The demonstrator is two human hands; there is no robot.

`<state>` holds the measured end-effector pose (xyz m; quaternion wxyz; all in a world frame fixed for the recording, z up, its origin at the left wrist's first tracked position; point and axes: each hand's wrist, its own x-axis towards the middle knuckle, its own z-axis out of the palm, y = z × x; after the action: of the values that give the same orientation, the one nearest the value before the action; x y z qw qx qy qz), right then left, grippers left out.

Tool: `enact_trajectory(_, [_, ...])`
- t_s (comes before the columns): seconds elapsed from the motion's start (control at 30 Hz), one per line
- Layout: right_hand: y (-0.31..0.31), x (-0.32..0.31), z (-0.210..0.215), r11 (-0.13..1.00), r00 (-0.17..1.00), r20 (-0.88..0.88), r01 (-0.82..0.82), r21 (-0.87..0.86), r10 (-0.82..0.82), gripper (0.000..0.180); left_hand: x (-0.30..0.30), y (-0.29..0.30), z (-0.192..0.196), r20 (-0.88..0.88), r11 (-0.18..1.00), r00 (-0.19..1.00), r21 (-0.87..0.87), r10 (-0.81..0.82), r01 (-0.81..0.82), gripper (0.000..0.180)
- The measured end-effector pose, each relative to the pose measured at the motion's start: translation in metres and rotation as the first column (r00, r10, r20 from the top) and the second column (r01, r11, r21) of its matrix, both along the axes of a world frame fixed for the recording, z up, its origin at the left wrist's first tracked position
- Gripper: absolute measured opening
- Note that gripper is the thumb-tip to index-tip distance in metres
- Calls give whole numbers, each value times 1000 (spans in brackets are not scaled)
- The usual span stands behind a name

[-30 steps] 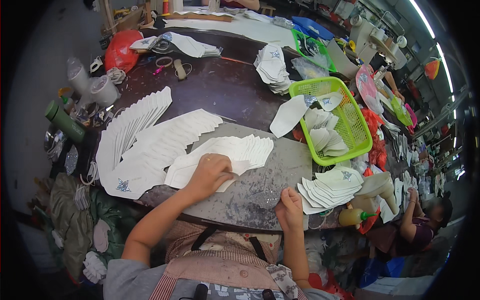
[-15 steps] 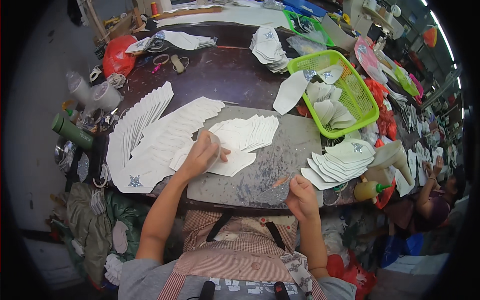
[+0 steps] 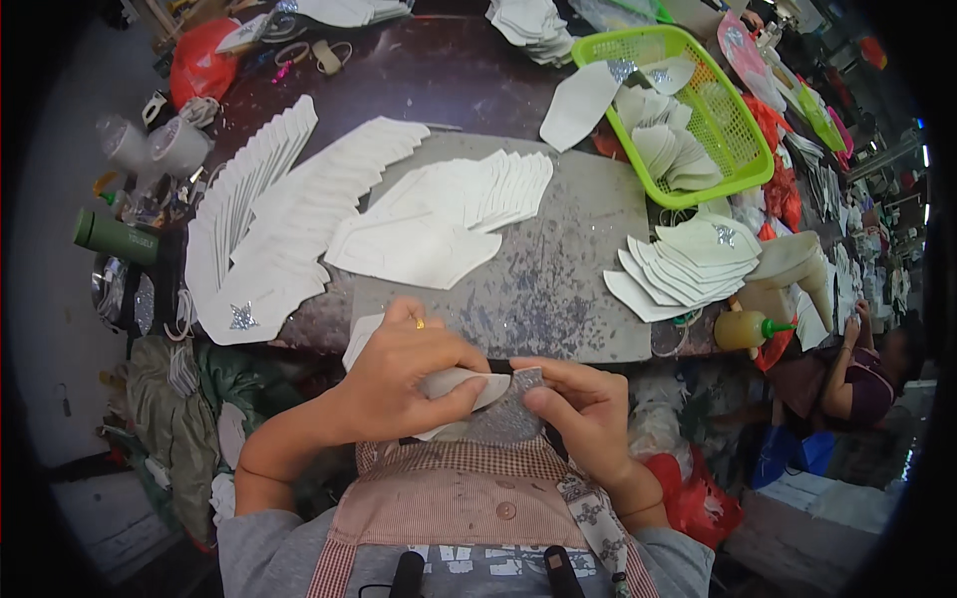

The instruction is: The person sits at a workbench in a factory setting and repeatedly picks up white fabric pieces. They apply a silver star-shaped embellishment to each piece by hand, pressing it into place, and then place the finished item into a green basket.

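Note:
Close to my apron, past the near edge of the table, both hands meet. My left hand (image 3: 404, 371), with a yellow ring on one finger, is closed on a white shaped piece (image 3: 490, 390) of sheet material; much of it is hidden by the fingers. My right hand (image 3: 588, 407) pinches a silver glitter piece (image 3: 503, 419) between thumb and fingers. The two pieces lie against each other, the glitter piece at the white one's right end. Beyond the hands, overlapping white pieces (image 3: 409, 229) fan out on a grey board (image 3: 588, 264).
More white pieces (image 3: 299, 224) spread at the left, one bearing a glitter star (image 3: 243, 317). A stack of white pieces (image 3: 688, 269) and a yellowish squeeze bottle (image 3: 740, 331) are right. Behind stands a lime-green basket (image 3: 760, 177). A green tumbler (image 3: 112, 237) is far left; another person (image 3: 857, 384) works far right.
My left hand has left the fanned pieces and come back toward my body with a white piece. My right hand has brought the glitter piece against it. The view has tilted downward.

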<state>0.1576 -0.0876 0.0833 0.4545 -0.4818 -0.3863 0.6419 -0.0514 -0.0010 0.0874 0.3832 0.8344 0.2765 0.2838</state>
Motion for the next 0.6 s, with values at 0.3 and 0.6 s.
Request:
enact_trajectory(0.3, [-7,-7,-5,999,999,17,41,10,-41,24,7,-8,-3,14,991,995,-92,94,-92,9])
enact_trajectory(0.6, [-8,-8,-7,998,999,-24,40,-46,-42,22,7,-15,-6,50,984,992,-144,115,-107,8])
